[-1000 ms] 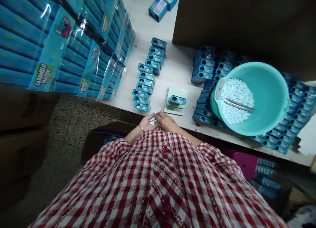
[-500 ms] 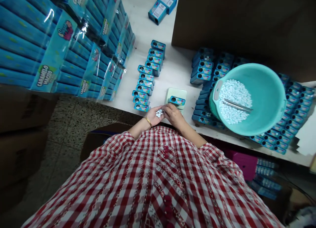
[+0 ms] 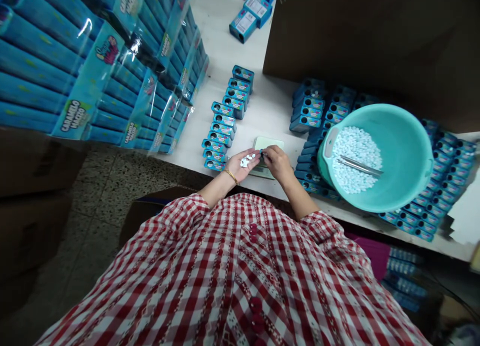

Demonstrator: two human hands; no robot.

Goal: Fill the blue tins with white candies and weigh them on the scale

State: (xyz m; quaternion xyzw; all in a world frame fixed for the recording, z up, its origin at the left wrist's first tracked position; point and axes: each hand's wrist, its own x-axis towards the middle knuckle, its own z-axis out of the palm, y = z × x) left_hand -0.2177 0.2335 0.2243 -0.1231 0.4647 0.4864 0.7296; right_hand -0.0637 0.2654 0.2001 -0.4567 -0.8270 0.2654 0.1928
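Note:
My left hand is palm up and holds a small pile of white candies. Its fingertips reach the left end of a small blue box on a pale weighing scale. Over that box bends my right hand, thumb and fingers pinched together by the box's dark opening. What the pinch holds, if anything, is too small to make out. Most of the box is hidden under the right hand.
Blue boxes stand in a row on the left of the white table. At right, a turquoise tub with white candies and a metal scoop rests over more boxes. Wrapped packs rise at far left.
Both hands have moved from in front of the scale up to the box on it. My right hand has left the left palm and now covers most of the box.

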